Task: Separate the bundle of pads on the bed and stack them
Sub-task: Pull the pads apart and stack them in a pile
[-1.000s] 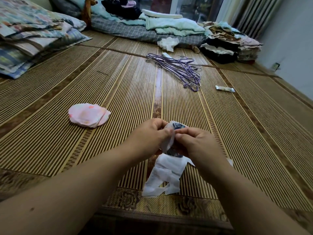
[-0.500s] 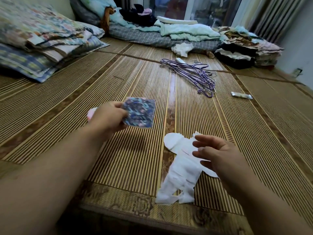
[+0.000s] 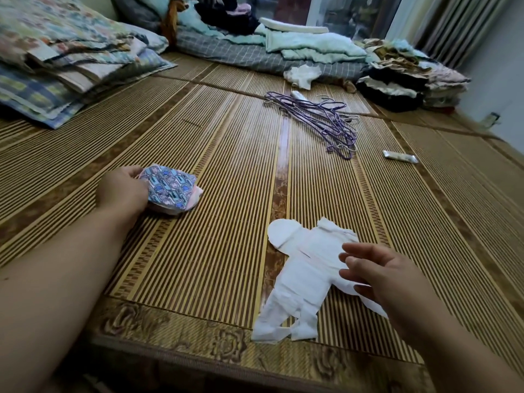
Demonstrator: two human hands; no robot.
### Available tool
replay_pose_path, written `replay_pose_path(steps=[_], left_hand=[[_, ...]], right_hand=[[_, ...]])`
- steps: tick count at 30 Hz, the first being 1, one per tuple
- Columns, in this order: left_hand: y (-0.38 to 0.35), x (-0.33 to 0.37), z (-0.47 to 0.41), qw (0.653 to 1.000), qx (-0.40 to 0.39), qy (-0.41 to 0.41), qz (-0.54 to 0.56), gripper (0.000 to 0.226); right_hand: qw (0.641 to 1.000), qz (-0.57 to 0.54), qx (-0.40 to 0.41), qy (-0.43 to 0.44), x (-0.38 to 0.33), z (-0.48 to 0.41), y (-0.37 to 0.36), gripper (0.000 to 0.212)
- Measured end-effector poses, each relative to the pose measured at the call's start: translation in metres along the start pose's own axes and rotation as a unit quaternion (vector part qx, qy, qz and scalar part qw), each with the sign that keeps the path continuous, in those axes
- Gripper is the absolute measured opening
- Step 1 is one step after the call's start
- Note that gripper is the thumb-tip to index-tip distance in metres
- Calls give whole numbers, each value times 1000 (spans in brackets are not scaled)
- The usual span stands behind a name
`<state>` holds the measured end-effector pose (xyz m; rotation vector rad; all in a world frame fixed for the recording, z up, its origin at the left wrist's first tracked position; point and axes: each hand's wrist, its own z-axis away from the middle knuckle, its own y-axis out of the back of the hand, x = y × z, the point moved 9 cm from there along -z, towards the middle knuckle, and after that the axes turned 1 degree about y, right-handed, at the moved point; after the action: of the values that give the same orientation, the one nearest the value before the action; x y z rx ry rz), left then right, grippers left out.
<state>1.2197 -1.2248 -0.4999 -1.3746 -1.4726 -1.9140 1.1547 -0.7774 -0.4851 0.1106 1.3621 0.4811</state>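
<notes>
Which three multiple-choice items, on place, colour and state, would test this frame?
1. Where is the blue patterned pad? A on the pink pad pile, at the left hand; B on the floor; C in a drawer.
2. What colour are the wire hangers? A green; B purple; C red.
3. How is the right hand? A gripping a pad; B fisted; C open over the white wrappers.
1 A: the left hand holds it on the pink pile. 2 B: the wires look purple. 3 C: straight fingers, holding nothing.
</notes>
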Motion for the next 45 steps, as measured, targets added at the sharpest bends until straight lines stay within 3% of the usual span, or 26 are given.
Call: replay_pose_path(steps=[5, 8, 11, 15, 17, 20, 22, 25, 28, 30, 33, 36, 38, 42, 45], left_hand=[[-1, 26, 15, 996, -14, -63, -63, 50], [-3, 61, 45, 984, -13, -145, -99, 54], [-36, 93, 101, 961, -136, -230, -78, 48], [-95, 106, 179, 887, -311, -311, -140, 37], [-113, 100, 201, 869, -362, -299, -156, 37], [-129, 82, 215, 846, -408, -268, -217, 37], [-132, 75, 215, 839, -403, -264, -252, 25], [-135, 69, 210, 853, -381, -237, -265, 38], [-140, 71, 210, 847, -347, -247, -318, 36], [-144, 76, 213, 848, -348, -256, -308, 28], [-140, 98, 221, 860, -375, -282, -201, 20], [-121, 127, 230, 843, -387, -352, -127, 13], [-105, 143, 236, 824, -380, -408, -102, 20], [-79, 162, 238, 810, -354, -465, -54, 29], [-69, 163, 225, 819, -354, -452, -18, 32]], right_hand=[[999, 22, 23, 12, 2, -3, 18, 18], [997, 36, 59, 38, -3, -4, 33, 19], [983, 154, 49, 82, -8, -8, 32, 22], [913, 372, -93, 140, -5, -9, -18, 25], [873, 429, -135, 187, -1, -7, -43, 27], [859, 451, -97, 223, -5, -10, -48, 22], [853, 462, -72, 234, -7, -13, -47, 21], [833, 490, -52, 252, -8, -13, -52, 22], [817, 517, -46, 252, -7, -12, -57, 24], [825, 509, -55, 242, -5, -12, -55, 24], [887, 403, -23, 225, -8, -13, -37, 28], [918, 304, 68, 246, -25, -10, -10, 69], [923, 282, 55, 256, -37, -6, -5, 81], [920, 287, -13, 265, -51, 0, -8, 25], [922, 284, -38, 260, -54, 4, -10, 29]])
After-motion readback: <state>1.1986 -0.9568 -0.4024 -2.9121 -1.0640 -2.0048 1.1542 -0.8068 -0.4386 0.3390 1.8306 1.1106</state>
